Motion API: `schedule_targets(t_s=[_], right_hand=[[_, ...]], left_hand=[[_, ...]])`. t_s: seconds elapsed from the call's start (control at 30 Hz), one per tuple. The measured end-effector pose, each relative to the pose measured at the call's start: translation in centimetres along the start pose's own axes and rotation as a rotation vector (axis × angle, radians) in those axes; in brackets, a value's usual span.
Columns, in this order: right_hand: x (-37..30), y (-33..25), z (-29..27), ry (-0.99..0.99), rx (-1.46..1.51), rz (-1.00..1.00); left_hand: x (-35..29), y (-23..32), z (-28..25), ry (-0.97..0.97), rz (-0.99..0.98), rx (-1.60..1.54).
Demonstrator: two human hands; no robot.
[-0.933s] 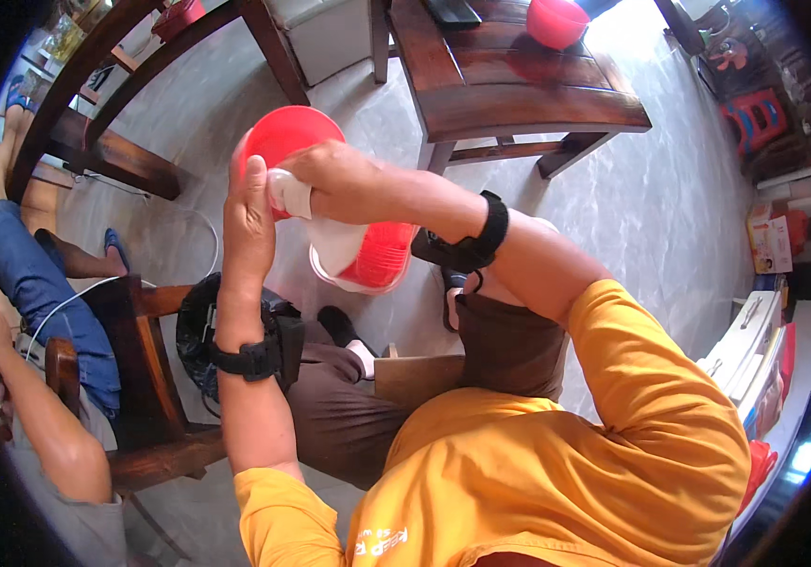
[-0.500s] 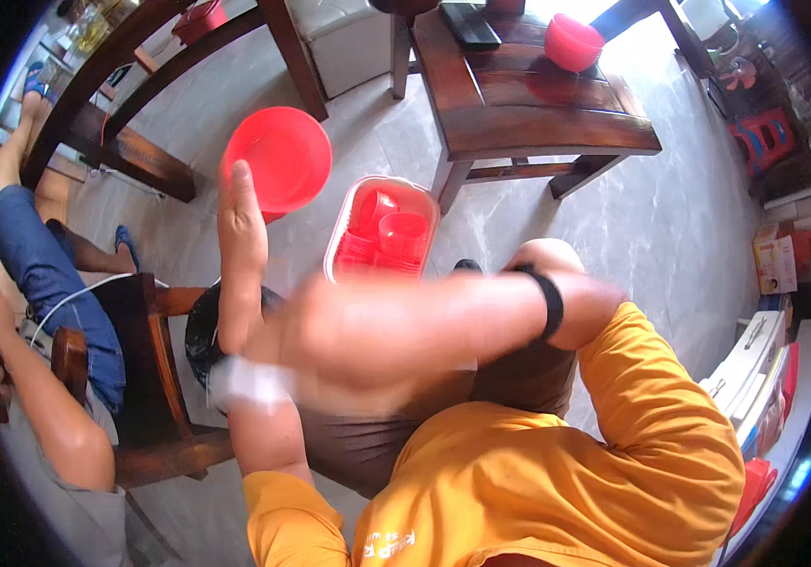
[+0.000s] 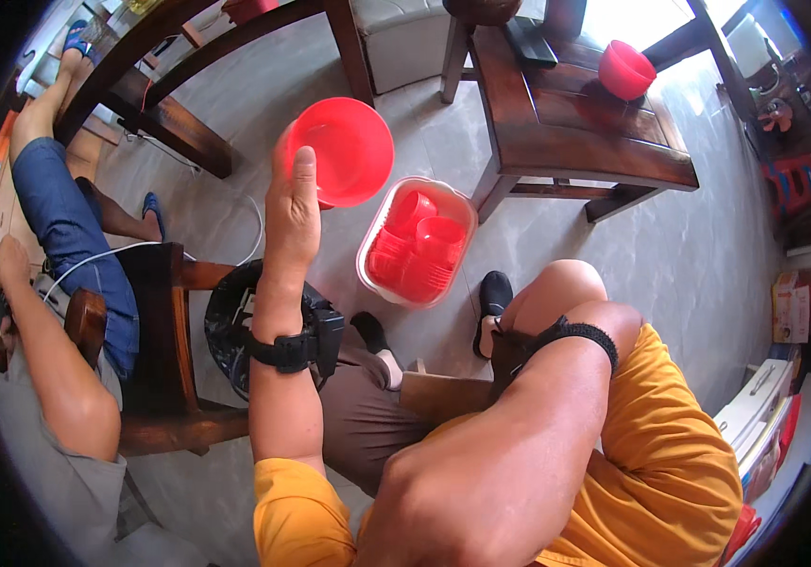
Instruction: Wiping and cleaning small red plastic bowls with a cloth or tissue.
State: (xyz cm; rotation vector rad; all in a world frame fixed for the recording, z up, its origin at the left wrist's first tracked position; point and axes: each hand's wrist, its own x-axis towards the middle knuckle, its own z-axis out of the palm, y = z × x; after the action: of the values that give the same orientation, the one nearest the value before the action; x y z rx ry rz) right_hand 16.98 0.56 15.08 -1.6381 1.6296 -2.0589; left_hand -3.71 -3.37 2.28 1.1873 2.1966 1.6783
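Note:
My left hand [image 3: 293, 213] holds a round red plastic bowl [image 3: 350, 151] out in front, the thumb along its near side and the fingers hidden behind it. The bowl's open side faces up and looks bare inside. My right hand [image 3: 443, 506] is bent back close to my body at the lower middle, its fingers out of sight beneath the back of the hand. Beyond my knees, a white-rimmed basket [image 3: 365, 274] stands on the floor, holding several red cups [image 3: 438, 236], some nested in stacks.
A dark wooden chair [image 3: 594, 156] at the far right bears a red bowl [image 3: 626, 71] and a dark flat box [image 3: 530, 42]. A black-lined bin [image 3: 226, 331] stands left of my left forearm. Another person [image 3: 65, 378] sits at the left edge.
My right hand has swung back from beside my left wrist toward my body. A blurred white thing near that wrist is out of sight now. The scene has shifted right in view.

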Motion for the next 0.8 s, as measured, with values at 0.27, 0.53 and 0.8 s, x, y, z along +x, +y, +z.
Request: schedule_targets(t_s=[0.27,0.53,0.8], right_hand=[[1.9,0.2,1.0,0.565,0.162,-0.383],[2.6,-0.9,0.8,0.870,-0.249,-0.493],[0.4,-5.1,-2.3,0.361,-0.637,-0.485]], left_hand=[[-0.3,-0.3,-0.1,0.027,-0.006,0.026],[-0.1,-0.4,0.1,0.079,0.095,0.043],[0.2,0.2,1.0,0.048,0.067,0.007]])
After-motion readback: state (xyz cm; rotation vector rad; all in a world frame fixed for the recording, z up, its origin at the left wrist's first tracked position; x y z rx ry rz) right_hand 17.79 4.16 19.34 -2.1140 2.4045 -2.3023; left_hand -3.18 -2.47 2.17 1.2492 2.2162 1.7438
